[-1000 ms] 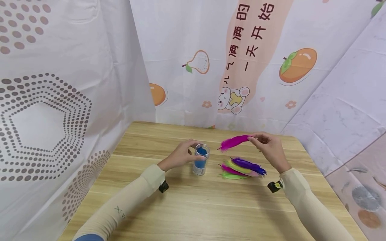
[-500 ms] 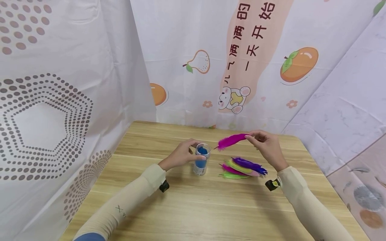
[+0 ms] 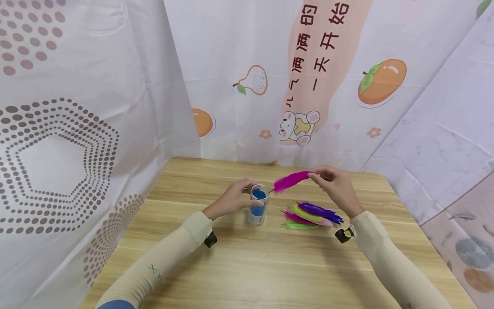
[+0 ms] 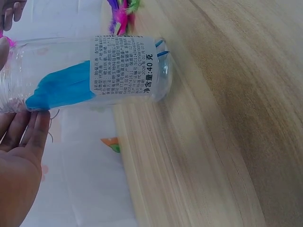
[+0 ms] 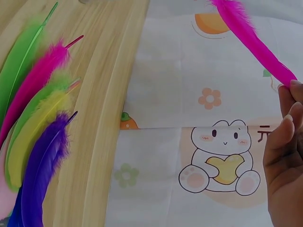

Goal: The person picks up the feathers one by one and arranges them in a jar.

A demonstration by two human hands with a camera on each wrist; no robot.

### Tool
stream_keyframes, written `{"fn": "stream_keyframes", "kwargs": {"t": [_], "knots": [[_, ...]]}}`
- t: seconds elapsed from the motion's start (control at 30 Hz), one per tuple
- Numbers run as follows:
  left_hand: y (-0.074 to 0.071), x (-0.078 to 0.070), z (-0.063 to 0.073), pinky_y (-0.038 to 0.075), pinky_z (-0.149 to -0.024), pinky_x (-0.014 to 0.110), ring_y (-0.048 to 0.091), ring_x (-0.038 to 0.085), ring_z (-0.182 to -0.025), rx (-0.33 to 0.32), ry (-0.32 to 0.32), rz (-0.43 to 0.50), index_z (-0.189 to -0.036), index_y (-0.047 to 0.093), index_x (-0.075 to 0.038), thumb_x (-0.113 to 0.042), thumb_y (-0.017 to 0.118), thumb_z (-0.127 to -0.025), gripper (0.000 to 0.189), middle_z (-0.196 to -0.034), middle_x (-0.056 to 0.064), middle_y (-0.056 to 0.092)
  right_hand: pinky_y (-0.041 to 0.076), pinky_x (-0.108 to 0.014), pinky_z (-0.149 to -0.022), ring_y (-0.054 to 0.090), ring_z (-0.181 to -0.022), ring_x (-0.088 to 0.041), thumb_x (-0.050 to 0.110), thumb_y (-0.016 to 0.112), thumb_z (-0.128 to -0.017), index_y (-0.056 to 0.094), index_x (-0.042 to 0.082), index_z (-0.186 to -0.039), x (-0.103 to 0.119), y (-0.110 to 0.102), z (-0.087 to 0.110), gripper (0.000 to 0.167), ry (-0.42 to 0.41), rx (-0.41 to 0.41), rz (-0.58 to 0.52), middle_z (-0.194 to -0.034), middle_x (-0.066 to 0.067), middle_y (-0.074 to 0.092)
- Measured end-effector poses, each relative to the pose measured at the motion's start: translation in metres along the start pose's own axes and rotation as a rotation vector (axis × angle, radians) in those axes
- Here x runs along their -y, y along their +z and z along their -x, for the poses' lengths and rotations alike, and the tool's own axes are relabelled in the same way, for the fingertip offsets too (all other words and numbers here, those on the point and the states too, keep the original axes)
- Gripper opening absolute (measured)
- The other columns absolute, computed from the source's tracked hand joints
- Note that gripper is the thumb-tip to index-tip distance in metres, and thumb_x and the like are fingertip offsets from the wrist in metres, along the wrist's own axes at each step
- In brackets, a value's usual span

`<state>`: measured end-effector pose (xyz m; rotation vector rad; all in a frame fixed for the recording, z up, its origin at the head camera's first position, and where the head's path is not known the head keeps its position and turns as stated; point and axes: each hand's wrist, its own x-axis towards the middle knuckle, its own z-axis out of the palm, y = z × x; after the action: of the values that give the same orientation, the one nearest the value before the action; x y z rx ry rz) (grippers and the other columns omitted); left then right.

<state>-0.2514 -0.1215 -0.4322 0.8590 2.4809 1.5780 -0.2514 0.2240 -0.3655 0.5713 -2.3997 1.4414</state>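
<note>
Magenta feather moved left toward clear jar, right hand pinching feather, left hand gripping jar, label reading "净含量:40克"

The held feather is magenta, the jarred feather blue, the worktop tan and wood-grained, and the white backdrop patterned with orange fruit.

- Extends left arm forward from lower left of the head view, angled inward.
- Extends right arm forward from lower right, likewise angled inward.
- Bends left wrist and right wrist slightly inward.
- Grips with left hand, with left thumb on the near side, opposite curled left fingers.
- Pinches between right thumb and right forefinger.
- Holds right hand apart from left, slightly higher in the head view.
</note>
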Motion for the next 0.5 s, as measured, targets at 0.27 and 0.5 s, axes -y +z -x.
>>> {"fn": "stream_keyframes", "kwargs": {"t": [0.27,0.5], "knots": [[-0.002,0.001,0.0,0.047,-0.109,0.051,0.061,0.017,-0.113,-0.001,-0.017,-0.008,-0.138,0.063,-0.015,-0.042,0.085,-0.086,0.063,-0.125,-0.005,0.064,0.048,-0.025,-0.049,0.052,-0.061,-0.014,0.03,0.076,-0.096,0.078,0.014,-0.103,0.006,0.005,-0.003,0.018,0.024,0.007,0.02,-0.084,-0.008,0.068],[-0.001,0.001,0.0,0.047,-0.108,0.053,0.061,0.019,-0.113,0.006,-0.002,0.007,-0.139,0.062,-0.013,-0.04,0.085,-0.086,0.063,-0.125,-0.002,0.064,0.048,-0.023,-0.05,0.053,-0.06,-0.015,0.018,0.074,-0.098,0.077,0.005,-0.107,0.03,0.01,-0.002,0.016,0.021,0.034,0.033,-0.084,-0.012,0.067]]}}
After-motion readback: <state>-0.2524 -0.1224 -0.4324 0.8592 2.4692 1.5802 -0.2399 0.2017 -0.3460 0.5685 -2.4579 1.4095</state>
